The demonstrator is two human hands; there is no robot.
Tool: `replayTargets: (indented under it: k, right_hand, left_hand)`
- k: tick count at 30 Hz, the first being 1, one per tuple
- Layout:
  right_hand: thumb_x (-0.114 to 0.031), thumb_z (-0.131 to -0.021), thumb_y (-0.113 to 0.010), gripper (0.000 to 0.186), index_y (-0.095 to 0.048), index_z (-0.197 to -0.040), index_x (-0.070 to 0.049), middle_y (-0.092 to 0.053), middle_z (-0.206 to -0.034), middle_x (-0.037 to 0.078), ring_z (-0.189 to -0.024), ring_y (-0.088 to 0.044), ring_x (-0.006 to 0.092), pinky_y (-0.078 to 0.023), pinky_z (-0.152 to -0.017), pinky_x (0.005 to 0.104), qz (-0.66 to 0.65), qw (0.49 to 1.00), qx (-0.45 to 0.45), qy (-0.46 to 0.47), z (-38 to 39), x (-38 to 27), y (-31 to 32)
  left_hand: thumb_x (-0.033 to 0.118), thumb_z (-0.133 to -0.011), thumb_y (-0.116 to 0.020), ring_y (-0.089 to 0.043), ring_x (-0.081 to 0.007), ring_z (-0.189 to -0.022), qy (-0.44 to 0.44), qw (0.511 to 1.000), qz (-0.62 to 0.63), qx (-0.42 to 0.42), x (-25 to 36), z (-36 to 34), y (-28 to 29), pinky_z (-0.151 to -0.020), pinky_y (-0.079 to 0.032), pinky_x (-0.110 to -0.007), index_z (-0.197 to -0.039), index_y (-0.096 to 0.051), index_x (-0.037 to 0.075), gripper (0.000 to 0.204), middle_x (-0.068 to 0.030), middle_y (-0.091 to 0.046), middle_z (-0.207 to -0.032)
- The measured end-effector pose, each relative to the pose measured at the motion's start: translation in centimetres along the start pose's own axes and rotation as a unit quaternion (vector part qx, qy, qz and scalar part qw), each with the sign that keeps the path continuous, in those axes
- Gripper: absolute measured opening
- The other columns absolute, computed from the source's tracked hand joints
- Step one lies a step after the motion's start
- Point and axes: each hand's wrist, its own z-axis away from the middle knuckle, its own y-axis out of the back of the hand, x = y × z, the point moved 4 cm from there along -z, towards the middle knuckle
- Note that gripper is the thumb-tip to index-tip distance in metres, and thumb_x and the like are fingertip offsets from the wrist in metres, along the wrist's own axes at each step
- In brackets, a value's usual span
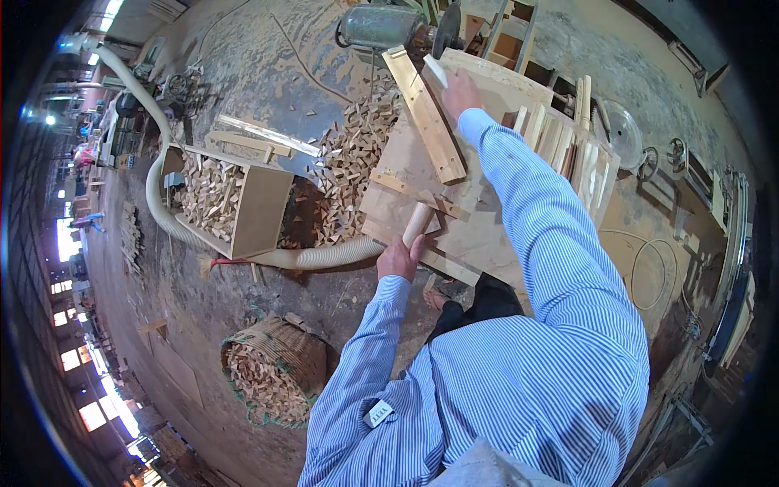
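Note:
My left hand (398,260) is closed round a short, pale wooden piece (417,221) standing up near the board's lower-left edge, beside a wooden strip (393,183) with a small crosspiece at its end. My right hand (460,95) reaches to the far edge of the worktable board (495,243) and grips a white, narrow stick (435,70). A wide plank (426,114) with holes lies to the left of that hand. Bundled wooden strips (560,142) lie on the table's right side, partly behind my right arm.
A motor (373,26) and dark wheel stand beyond the table. Offcuts form a heap (341,187), fill a wooden box (258,207) and a woven basket (300,357). A ribbed hose (320,258) runs along the floor. Far left, a person (89,221) is in the workshop.

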Motion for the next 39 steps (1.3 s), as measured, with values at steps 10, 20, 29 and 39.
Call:
replayTargets:
  k: [10, 20, 29, 39]
  right_hand:
    - [-0.039, -0.086, -0.071, 0.035, -0.077, -0.095, -0.006, -0.073, -0.096, 0.019, -0.093, -0.07, 0.0374, -0.054, -0.086, 0.0462, -0.065, 0.985, -0.061, -0.146, 2.2, -0.2, -3.6]
    - [-0.037, -0.085, -0.075, 0.027, -0.079, -0.087, -0.011, -0.075, -0.091, 0.015, -0.088, -0.071, 0.0337, -0.054, -0.083, 0.0445, -0.056, 0.986, -0.057, -0.145, -2.4, -0.4, -6.0]
    - [-0.038, -0.088, -0.071, 0.031, -0.079, -0.097, -0.01, -0.075, -0.097, 0.016, -0.092, -0.071, 0.0345, -0.055, -0.086, 0.0447, -0.096, 0.976, -0.087, -0.173, -5.7, 1.1, -4.9]
    - [-0.039, -0.091, -0.065, 0.033, -0.079, -0.096, -0.009, -0.075, -0.096, 0.015, -0.092, -0.072, 0.0351, -0.055, -0.086, 0.0453, -0.017, 0.99, -0.083, -0.112, -13.3, 4.6, -4.7]
  left_hand:
    - [0.064, -0.096, -0.052, -0.069, -0.0458, -0.074, 0.001, 1.0, 0.006, -0.001, -1.9, 2.3, 0.5, -0.066, -0.055, -0.054, -0.091, -0.058, 0.002, 0.062, -0.0261, -0.069, -0.079]
    - [0.061, -0.097, -0.053, -0.069, -0.0464, -0.077, 0.014, 0.999, 0.015, -0.03, -1.7, 1.5, 0.3, -0.068, -0.054, -0.054, -0.095, -0.056, 0.002, 0.059, -0.0268, -0.069, -0.082]
    - [0.06, -0.098, -0.052, -0.069, -0.0461, -0.076, 0.01, 0.999, -0.001, -0.037, 1.0, -1.4, -0.1, -0.067, -0.055, -0.054, -0.094, -0.055, 0.001, 0.059, -0.0274, -0.069, -0.082]
    - [0.059, -0.098, -0.053, -0.068, -0.0473, -0.078, 0.025, 0.998, 0.01, -0.05, 6.7, -7.5, -0.4, -0.069, -0.052, -0.055, -0.097, -0.056, 0.001, 0.058, -0.0275, -0.068, -0.08]
